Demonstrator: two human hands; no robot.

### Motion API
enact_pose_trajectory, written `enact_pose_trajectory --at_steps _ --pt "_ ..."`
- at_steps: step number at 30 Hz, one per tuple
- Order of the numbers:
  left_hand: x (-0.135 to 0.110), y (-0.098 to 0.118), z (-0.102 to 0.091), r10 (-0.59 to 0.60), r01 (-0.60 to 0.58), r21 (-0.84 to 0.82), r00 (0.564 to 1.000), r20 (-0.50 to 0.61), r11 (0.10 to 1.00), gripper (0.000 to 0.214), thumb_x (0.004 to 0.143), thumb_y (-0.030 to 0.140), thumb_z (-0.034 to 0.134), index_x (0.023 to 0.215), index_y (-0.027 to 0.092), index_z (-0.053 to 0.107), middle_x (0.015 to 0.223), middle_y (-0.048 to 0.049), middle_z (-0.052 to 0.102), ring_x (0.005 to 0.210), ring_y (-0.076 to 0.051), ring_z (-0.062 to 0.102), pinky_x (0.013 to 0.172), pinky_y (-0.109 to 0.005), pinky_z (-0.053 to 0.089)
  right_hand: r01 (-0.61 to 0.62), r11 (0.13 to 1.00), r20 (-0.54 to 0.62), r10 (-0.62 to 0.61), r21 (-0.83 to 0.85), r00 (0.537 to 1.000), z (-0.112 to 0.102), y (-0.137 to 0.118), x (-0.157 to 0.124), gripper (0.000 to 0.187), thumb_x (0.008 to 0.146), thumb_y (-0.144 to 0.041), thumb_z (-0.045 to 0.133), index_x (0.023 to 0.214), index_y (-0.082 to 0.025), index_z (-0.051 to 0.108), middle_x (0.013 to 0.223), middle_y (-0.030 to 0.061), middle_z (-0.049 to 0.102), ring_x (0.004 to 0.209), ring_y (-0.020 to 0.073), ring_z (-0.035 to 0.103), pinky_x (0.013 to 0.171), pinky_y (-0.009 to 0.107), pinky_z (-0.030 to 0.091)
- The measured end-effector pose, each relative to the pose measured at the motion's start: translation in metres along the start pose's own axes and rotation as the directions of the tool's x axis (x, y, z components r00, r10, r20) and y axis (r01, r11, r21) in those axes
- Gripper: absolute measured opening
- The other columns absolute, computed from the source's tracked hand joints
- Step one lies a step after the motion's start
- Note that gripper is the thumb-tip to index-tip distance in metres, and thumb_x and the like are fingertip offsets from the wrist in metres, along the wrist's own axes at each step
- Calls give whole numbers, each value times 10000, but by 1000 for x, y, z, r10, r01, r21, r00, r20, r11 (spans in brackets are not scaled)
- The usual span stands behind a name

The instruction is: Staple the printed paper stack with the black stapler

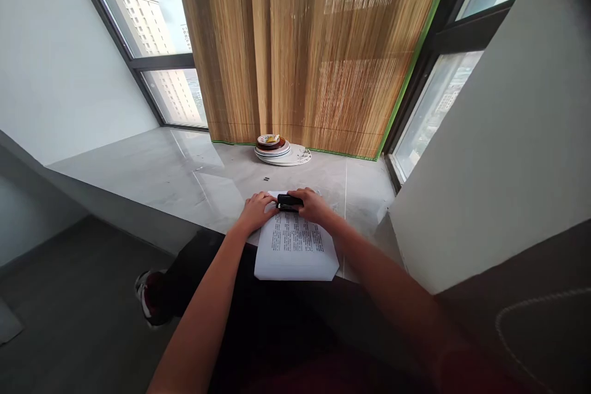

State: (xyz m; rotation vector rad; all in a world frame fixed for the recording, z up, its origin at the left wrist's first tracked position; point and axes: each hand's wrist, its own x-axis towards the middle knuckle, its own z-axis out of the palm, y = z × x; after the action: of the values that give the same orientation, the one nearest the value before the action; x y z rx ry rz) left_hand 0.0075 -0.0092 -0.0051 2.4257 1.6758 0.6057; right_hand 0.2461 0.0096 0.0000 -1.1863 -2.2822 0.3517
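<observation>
Taking the black stapler (289, 202) as my dial's centre, with twelve pointing away from me, a stack of dishes (272, 152) is sitting near twelve o'clock on the pale ledge (152, 172). Its small top dish (263, 139) is holding something yellow (271, 140) (too small for me to name); a brown dish (273, 147) is lying beneath, above white plates, the widest jutting out towards one. Small dark pieces (266, 179) are lying between ten and eleven. Behind the dishes a green-edged bamboo blind (295, 55) is hanging, blocking the view between windows at half past ten and two. Printed paper (296, 246) is lying under the stapler, stretching towards six and overhanging the ledge. My right hand (314, 204) is gripping the stapler, its bent fingers covering one end. My left hand (257, 212), at nine, is resting half-curled on the paper's edge beside the stapler; whether it is pinching anything, I cannot tell.
</observation>
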Motion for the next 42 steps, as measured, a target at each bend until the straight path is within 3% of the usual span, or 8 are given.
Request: enact_pose_trajectory --at_steps 14,18,21,24,29,33,38,42 --pt "-1 3 -2 -17 17 -14 1000 6 1000 256 936 361 674 1187 320 708 1313 -47 638 1250 -284 553 1083 -449 391 -29 993 -217 55 119 975 7 -16 -1 284 943 -352 672 1207 -248 654 1132 63 711 1066 252 612 959 363 443" --pt "-1 2 -2 -14 14 -52 1000 -4 999 245 929 342 687 1170 317 721 1304 -43 648 1251 -276 564 1098 -449 386 -240 957 -409 288 165 866 2 -8 -3 367 1075 -322 345 942 -219 672 958 72 691 947 226 599 902 341 439" --pt "0 0 -3 -31 30 -97 1000 -4 995 275 904 370 720 1173 310 724 1309 -44 654 1260 -281 574 1092 -446 401 -437 886 -432 458 152 777 -7 4 -8 318 1039 -292 395 856 -214 643 876 92 663 881 238 574 804 326 420" --pt "1 -2 -4 -38 37 -133 999 -1 990 309 864 381 765 1161 303 738 1322 -47 656 1272 -284 576 1096 -437 405 -519 830 -356 557 203 750 -13 10 -13 239 972 -255 472 815 -225 650 778 78 646 773 230 569 701 311 380" --pt "2 -3 -1 -38 33 -145 999 -29 989 243 882 364 741 1117 304 760 1287 -39 678 1255 -276 587 1104 -434 405 -426 802 -333 572 418 750 -5 5 -11 219 829 -189 470 816 -231 685 755 40 661 739 218 581 658 301 385" --pt "3 -3 1 -27 20 -158 999 -46 987 220 876 338 744 1091 296 761 1277 -35 684 1246 -269 587 1107 -434 405 -373 718 -331 634 588 698 4 7 -8 229 753 -223 465 866 -221 664 734 21 633 733 210 575 628 291 398" --pt "3 -3 2 -20 9 -168 998 -63 986 213 858 335 758 1063 280 756 1251 -39 692 1214 -260 599 1110 -426 412 -354 623 -320 713 698 624 10 3 -9 223 740 -253 486 900 -219 638 827 41 625 790 216 574 639 292 412" --pt "3 -3 1 21 -37 -185 996 -85 982 198 853 349 762 1034 267 754 1216 -37 705 1179 -245 623 1095 -406 433 -305 554 -270 726 774 633 18 -8 -10 230 756 -272 496 941 -219 623 882 55 628 815 219 576 660 295 427"
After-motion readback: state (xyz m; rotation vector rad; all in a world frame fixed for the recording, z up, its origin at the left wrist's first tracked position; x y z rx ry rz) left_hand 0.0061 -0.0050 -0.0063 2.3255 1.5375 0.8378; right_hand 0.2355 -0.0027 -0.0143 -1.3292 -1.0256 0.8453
